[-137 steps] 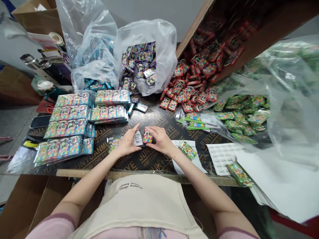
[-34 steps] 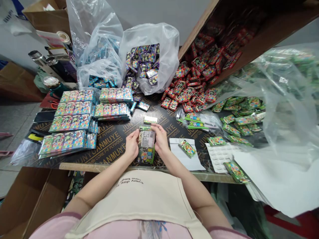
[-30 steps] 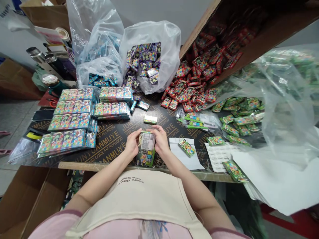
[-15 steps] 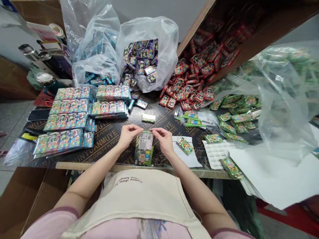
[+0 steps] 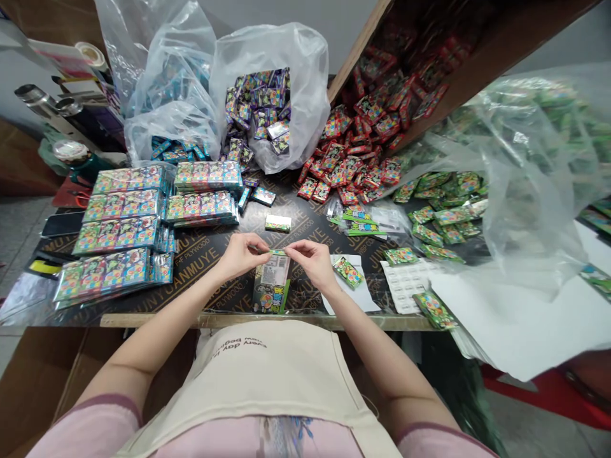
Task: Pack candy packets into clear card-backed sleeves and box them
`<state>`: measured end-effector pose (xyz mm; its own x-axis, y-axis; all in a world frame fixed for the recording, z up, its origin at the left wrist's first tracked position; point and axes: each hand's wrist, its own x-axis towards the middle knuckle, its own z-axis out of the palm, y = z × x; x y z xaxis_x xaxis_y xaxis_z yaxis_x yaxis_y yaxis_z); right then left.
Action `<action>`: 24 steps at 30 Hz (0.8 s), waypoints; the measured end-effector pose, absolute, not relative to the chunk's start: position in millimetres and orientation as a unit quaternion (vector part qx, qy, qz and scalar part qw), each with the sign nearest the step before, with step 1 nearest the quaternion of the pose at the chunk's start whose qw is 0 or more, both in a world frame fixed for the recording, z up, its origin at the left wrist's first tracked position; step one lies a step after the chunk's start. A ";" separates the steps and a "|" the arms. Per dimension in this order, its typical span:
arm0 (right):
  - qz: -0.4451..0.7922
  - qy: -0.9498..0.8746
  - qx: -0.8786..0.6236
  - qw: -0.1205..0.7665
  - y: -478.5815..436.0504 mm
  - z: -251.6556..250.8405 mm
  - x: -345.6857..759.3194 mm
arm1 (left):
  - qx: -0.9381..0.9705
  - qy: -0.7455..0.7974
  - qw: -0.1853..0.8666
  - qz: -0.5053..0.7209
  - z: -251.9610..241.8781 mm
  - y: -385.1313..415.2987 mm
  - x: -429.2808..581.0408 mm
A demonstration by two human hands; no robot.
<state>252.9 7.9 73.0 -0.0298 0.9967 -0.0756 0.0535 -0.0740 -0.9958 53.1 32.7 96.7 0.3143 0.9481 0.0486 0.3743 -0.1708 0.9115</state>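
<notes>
A printed plastic pouch (image 5: 270, 294) with a clear window and a barcode label lies on the dark board in front of my apron. My left hand (image 5: 245, 256) pinches the top left of the pouch between thumb and fingers. Opposite it, my right hand (image 5: 312, 263) pinches the top right corner, so both fingertips meet along the green top strip. Just beyond them sits a small white-faced box (image 5: 278, 222). To the right of my right hand, a green candy packet (image 5: 348, 272) rests on a white paper sheet (image 5: 370, 292).
Stacks of filled packs (image 5: 117, 232) stand at left. Behind are bags with blue packets (image 5: 179, 147) and purple packets (image 5: 260, 105), then piled red packets (image 5: 351, 162). Green packets (image 5: 449, 216) and flat pouches (image 5: 358, 219) lie right. A wooden strip (image 5: 157, 320) edges the board.
The whole view has shifted slightly, with the scene moving left and up. Both hands keep their pinch on the pouch's top edge, with the fingers slightly rearranged.
</notes>
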 end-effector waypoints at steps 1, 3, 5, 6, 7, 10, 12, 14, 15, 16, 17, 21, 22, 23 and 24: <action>0.499 -0.520 -0.516 0.463 3.4 73.3 252.5 | 0.714 0.463 0.399 0.341 97.2 30.8 52.5; 0.461 -0.565 -0.494 0.474 -5.3 73.6 252.2 | 0.757 0.434 0.345 0.346 97.4 28.5 53.6; 0.434 -0.617 -0.464 0.464 -9.9 72.8 256.4 | 0.787 0.409 0.318 0.336 97.2 27.4 58.4; 0.427 -0.642 -0.452 0.448 -9.8 71.5 261.9 | 0.799 0.397 0.311 0.327 97.1 27.1 61.6; 0.417 -0.662 -0.449 0.431 -8.0 69.1 270.2 | 0.809 0.387 0.308 0.318 96.9 26.7 64.8; 0.321 -0.685 -0.526 0.390 5.0 54.8 310.5 | 0.817 0.378 0.309 0.307 95.9 25.6 70.3; 0.236 -0.675 -0.616 0.330 15.6 39.6 342.0 | 0.811 0.380 0.319 0.309 95.0 25.2 69.8; 0.199 -0.670 -0.677 0.231 23.5 22.8 366.8 | 0.805 0.384 0.331 0.308 94.2 25.1 68.1; 0.195 -0.671 -0.691 0.186 25.7 15.0 374.8 | 0.803 0.388 0.334 0.306 93.9 25.2 67.5; 0.194 -0.674 -0.696 0.155 26.7 8.2 379.8 | 0.800 0.393 0.336 0.304 93.6 25.3 67.3; 0.192 -0.679 -0.694 0.141 26.6 2.6 382.0 | 0.798 0.397 0.338 0.302 93.4 25.4 67.3; 0.172 -0.714 -0.655 0.175 19.4 -7.9 375.5 | 0.790 0.405 0.354 0.295 92.4 25.5 67.4; 0.171 -0.722 -0.645 0.185 17.1 -8.6 373.2 | 0.788 0.408 0.355 0.293 92.4 25.3 66.7; 0.172 -0.727 -0.637 0.191 15.0 -9.1 371.4 | 0.787 0.412 0.355 0.292 92.5 24.8 65.9; 0.175 -0.729 -0.633 0.193 13.4 -9.4 370.2 | 0.786 0.415 0.353 0.292 92.9 24.2 64.8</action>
<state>370.2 13.4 -9.4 -0.1246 0.9904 0.0603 0.8547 0.1380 -0.5005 64.8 24.2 92.9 0.4850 0.8587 0.1659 0.4463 -0.4061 0.7974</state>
